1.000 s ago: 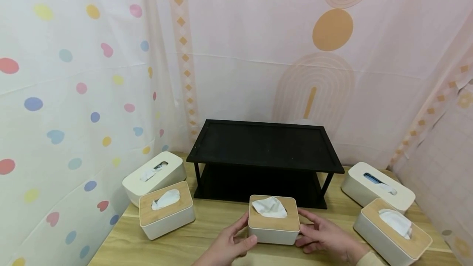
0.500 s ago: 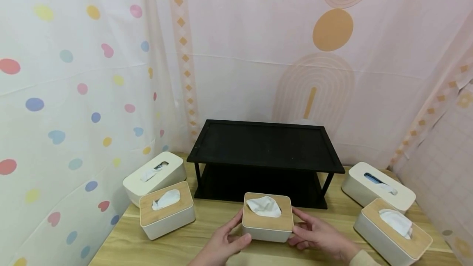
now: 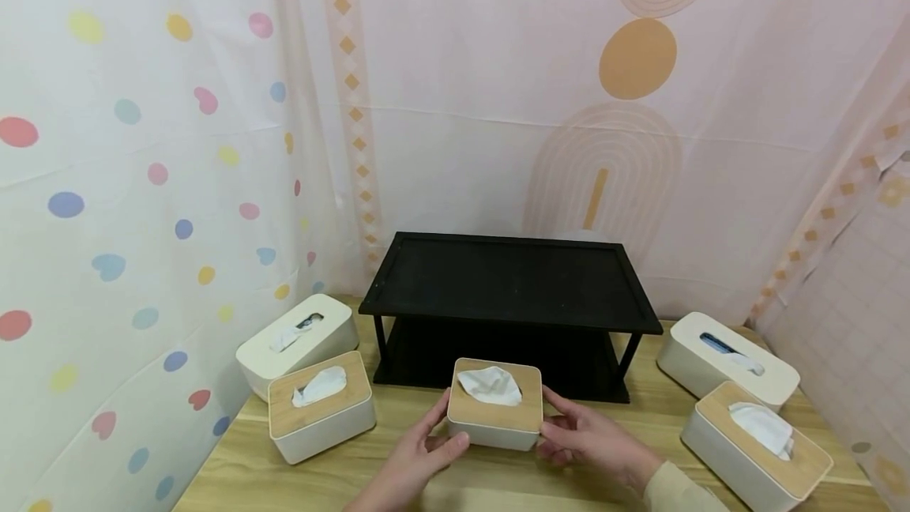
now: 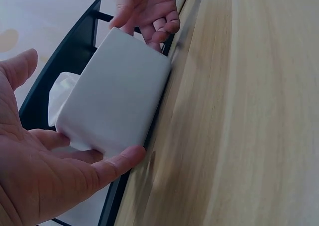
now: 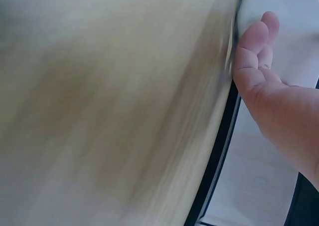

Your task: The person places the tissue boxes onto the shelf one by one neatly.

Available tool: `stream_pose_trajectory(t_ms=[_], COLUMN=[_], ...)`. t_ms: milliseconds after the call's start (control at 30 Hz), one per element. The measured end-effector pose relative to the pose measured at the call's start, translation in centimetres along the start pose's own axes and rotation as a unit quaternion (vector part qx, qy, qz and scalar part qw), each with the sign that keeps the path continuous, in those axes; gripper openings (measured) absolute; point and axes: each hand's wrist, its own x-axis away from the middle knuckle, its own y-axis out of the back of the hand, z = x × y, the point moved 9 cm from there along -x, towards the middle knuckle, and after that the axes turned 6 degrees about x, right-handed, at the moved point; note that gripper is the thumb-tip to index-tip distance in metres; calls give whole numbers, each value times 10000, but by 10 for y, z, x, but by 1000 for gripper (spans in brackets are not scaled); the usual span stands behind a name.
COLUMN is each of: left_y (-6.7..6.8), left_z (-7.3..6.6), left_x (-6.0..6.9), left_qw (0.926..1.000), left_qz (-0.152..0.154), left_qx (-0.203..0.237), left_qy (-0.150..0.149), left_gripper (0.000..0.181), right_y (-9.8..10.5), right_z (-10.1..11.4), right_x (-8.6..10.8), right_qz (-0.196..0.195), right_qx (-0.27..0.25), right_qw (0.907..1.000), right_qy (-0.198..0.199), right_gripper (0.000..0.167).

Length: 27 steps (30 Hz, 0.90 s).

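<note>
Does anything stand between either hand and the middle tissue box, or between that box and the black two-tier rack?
Nothing visible: left hand and right hand hold the wood-topped tissue box, with no object between it and the black rack.

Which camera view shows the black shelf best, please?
The head view: both levels of the black shelf appear, though the held tissue box partly hides the lower one. The left wrist view shows parts behind that box; the right wrist view, only dark edges.
</note>
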Motion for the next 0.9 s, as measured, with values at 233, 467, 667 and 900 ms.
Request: stream_pose_trajectory(t_ms=[233,467,667,900], left_y=[10,12,14,15], left_z=[4,-1,2,2], left_x=[-3,-1,2,2], left_qw=[9984,9949,9922,9906], left_qz=[-534,-925,-1160,-1152], left_qx=[170,331,376,620], left_qy=[-4,-249,-277,-391], left_gripper=[89,94,92,91], right_y=[-4,-10,-13,-15], right_z=[8,27,30,33], right_x=[-11,-19,-19,-19], right_qz=[-409,-898,-986,-1074], right_qx=[493,1213,1326,1396], right_qw=[9979,9880,9855,9834], right_qy=[-7,333,376,428], right_gripper=[87,83,80,81])
